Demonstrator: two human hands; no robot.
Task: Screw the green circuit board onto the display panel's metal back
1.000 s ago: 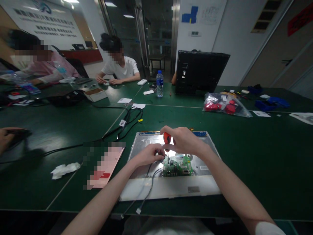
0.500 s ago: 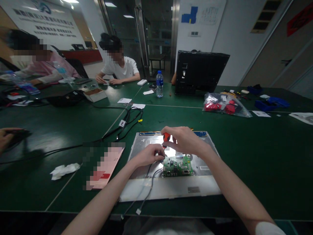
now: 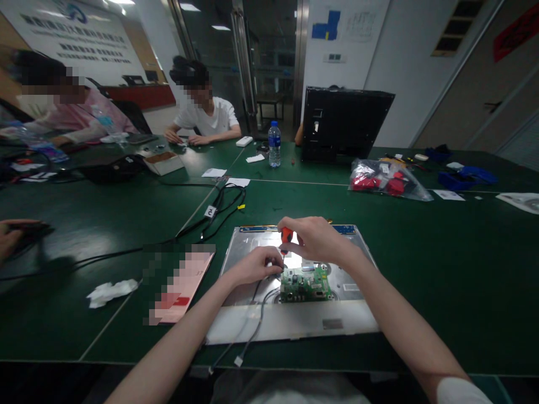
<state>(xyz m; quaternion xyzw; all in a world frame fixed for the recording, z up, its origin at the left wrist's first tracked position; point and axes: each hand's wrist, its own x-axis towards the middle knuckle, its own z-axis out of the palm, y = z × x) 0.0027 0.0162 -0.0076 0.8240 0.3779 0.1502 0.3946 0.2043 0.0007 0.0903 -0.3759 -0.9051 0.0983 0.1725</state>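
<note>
My right hand (image 3: 315,240) is closed around the orange and black handle of a screwdriver (image 3: 287,234). The tool stands nearly upright, its thin shaft pointing down at the upper left corner of a green circuit board (image 3: 306,286). Close by that corner, my left hand (image 3: 261,264) has its fingers pinched together; whatever lies between them is hidden. Beneath both hands is a flat silver display panel (image 3: 290,325), which carries the board. Grey cables (image 3: 261,320) run from the board's left side over the panel's near edge and end in white plugs.
Left of the panel lie a pink sheet (image 3: 191,286), crumpled tissue (image 3: 112,293) and black cables (image 3: 197,223). Farther back stand a water bottle (image 3: 274,145), a black monitor (image 3: 343,124) and a plastic bag (image 3: 385,179) with red parts. Two people (image 3: 208,115) sit across the table.
The screwdriver has tipped slightly more upright in my right hand, and its shaft now shows below the handle. My left hand stays at the board's corner.
</note>
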